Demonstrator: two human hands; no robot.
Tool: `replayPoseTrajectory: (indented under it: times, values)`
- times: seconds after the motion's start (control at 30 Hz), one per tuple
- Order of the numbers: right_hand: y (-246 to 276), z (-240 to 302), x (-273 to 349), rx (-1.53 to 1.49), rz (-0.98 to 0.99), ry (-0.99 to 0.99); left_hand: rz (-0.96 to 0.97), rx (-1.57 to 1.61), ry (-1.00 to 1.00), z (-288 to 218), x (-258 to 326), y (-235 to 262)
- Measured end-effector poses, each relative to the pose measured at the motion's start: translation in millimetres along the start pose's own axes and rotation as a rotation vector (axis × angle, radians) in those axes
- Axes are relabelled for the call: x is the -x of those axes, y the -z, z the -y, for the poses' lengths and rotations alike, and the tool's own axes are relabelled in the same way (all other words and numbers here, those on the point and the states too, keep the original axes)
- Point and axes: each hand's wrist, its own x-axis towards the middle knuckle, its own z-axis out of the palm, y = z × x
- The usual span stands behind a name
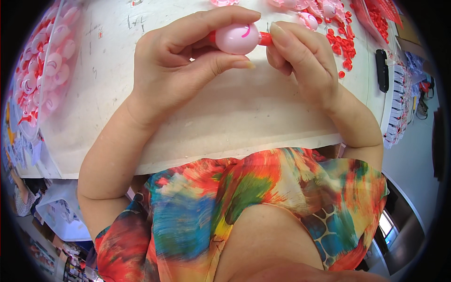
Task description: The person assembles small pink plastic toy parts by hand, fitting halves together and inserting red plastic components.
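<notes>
Between the thumb and fingers of my left hand (176, 58) is a glossy pink plastic ball (237, 38) with a dark pink curved line on it. Red plastic shows at both of its sides. My right hand (305, 61) pinches a small red plastic piece (265, 39) at the ball's right side, in line with it. The fingertips of my right hand partly cover that piece. Both hands are raised over the near part of the white table (211, 122).
A clear bin (44, 75) of pink balls with red parts stands at the left. Loose red pieces (340, 44) and pink shells (291, 4) lie at the far right, near a red basket (373, 21). A black object (382, 70) lies by the right edge.
</notes>
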Motion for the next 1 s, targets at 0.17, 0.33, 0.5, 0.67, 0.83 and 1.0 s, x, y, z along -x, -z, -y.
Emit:
replayPoseTrajectory:
  times: [0.17,0.33,0.5,0.67,0.83,1.0]
  values:
    - [-6.0,-5.5,-2.0,-0.275,-0.078,-0.080,-0.056,-0.095,0.015,-1.5,-0.2,-5.1]
    - [-3.6,0.3,-1.3,-0.153,-0.048,-0.045,-0.054,-0.102,0.004,-1.0,1.6,-6.4]
    - [-5.1,1.4,1.3,0.065,-0.084,0.072,-0.042,-0.151,-0.010,-0.4,3.3,-7.3]
    - [-4.6,0.4,1.8,0.258,-0.086,0.152,-0.022,-0.198,-0.009,-2.3,6.4,-8.0]
    - [-7.5,-1.8,2.3,0.211,-0.088,0.125,-0.020,-0.233,-0.015,-0.5,6.8,-10.1]
    - [-3.7,-2.0,-4.9,0.177,-0.091,0.111,-0.137,-0.233,-0.065,4.0,0.1,-11.6]
